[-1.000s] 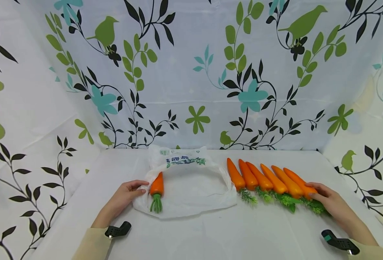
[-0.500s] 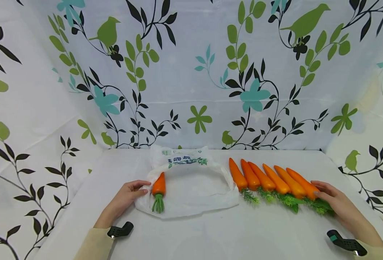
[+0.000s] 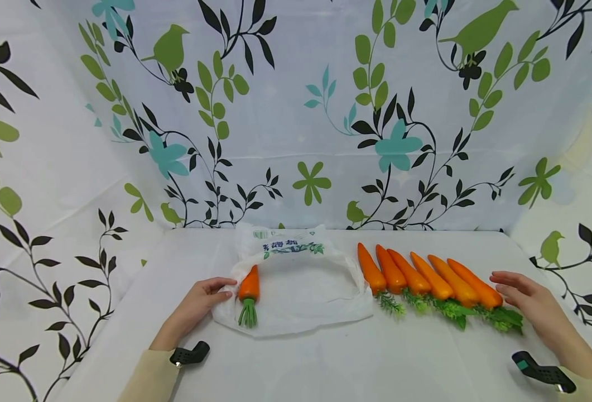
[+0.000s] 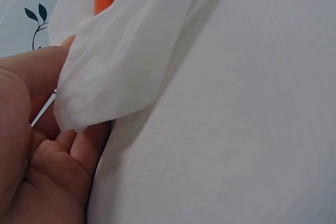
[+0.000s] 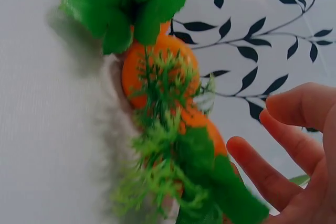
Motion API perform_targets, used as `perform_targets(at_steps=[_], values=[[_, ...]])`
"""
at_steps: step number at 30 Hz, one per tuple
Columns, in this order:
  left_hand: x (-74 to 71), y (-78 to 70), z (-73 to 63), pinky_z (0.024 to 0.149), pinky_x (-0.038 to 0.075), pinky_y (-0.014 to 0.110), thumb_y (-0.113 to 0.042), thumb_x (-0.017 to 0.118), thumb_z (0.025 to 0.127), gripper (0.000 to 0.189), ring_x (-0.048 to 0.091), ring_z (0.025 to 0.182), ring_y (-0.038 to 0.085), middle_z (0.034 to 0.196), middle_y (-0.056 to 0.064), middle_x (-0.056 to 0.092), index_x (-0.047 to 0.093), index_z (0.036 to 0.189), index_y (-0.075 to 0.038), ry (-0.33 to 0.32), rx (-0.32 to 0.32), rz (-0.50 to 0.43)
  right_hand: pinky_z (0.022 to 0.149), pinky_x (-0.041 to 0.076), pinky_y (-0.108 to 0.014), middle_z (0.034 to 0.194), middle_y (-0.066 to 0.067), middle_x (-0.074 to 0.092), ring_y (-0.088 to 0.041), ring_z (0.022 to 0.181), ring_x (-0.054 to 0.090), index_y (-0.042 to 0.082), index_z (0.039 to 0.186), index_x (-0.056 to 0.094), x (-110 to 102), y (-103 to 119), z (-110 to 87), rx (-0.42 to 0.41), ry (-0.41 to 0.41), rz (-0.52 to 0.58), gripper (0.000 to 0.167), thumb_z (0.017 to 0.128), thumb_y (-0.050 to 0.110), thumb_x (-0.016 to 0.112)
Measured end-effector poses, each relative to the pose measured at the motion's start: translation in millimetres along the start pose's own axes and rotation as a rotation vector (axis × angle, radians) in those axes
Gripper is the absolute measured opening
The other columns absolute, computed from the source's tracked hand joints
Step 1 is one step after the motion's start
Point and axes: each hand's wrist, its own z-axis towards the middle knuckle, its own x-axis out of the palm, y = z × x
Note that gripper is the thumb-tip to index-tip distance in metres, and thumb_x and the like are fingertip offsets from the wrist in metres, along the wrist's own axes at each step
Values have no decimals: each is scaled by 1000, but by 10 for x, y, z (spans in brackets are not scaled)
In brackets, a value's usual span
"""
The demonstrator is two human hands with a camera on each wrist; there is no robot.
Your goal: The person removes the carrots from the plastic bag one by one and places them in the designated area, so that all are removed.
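A white plastic bag with printed lettering lies flat on the table, and one carrot with a short green top rests on its left part. My left hand pinches the bag's left edge; the left wrist view shows the plastic between thumb and curled fingers. To the right of the bag, several carrots lie side by side, tips away from me, leafy green tops towards me. My right hand is just right of the last carrot, fingers spread and holding nothing; the right wrist view shows a gap between fingertips and carrot.
The white tabletop extends in front of the bag and carrots. Behind the table's far edge hangs a patterned cloth with leaves and birds. More patterned cloth hangs on both sides.
My right hand has come off the rightmost carrot and moved a little to the right. The left hand keeps its hold on the bag. The head view has shifted slightly.
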Motion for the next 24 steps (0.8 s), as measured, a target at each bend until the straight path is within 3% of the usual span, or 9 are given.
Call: perform_targets(at_steps=[4,6,11,14,16,19,21,24], values=[[-2,18,-12,115,26,56,-16,67,95,30,38,137,34,143,15,53,69,123,-8,2,-9,-8,74,49,-23,136,-21,53,-5,99,52,-4,142,45,50,147,-4,7,-7,-77,57,105,40,46],[0,24,-18,115,25,56,-17,67,95,30,38,137,35,142,15,53,69,124,-7,3,-7,-9,74,47,-23,141,-31,46,-16,105,53,-3,143,44,83,231,-9,7,3,-90,56,106,39,44],[6,36,-20,115,26,55,-17,67,95,30,38,137,34,142,15,54,69,123,-7,7,-6,-14,73,46,-15,142,-31,45,-39,117,50,-1,143,45,203,448,-26,-22,30,-93,51,107,35,42],[9,33,-17,115,26,55,-17,67,95,29,38,138,34,142,15,54,69,123,-8,7,1,-2,75,45,-16,143,-29,45,-42,120,47,1,142,49,317,577,-19,-62,40,-99,48,107,34,45],[9,26,-13,115,26,56,-17,67,95,29,38,138,35,143,15,53,69,123,-8,5,8,10,82,47,-24,144,-28,45,-42,122,47,2,141,50,407,668,-9,-88,50,-93,47,106,32,47],[5,21,-2,115,24,56,-18,67,95,29,36,139,35,143,15,53,69,123,-8,3,16,17,95,46,-45,146,-28,43,-45,127,43,1,138,53,559,800,16,-129,72,-70,44,105,30,50],[2,22,5,115,24,56,-17,67,95,29,36,140,36,143,15,53,69,123,-8,3,16,12,97,44,-56,146,-27,44,-45,128,43,2,136,56,675,888,34,-160,87,-64,41,105,28,52],[0,22,6,115,24,56,-16,67,95,29,35,140,36,144,16,52,69,123,-7,8,12,2,95,46,-55,137,-22,54,-41,124,49,4,131,60,877,1011,69,-213,94,-76,35,104,25,55]])
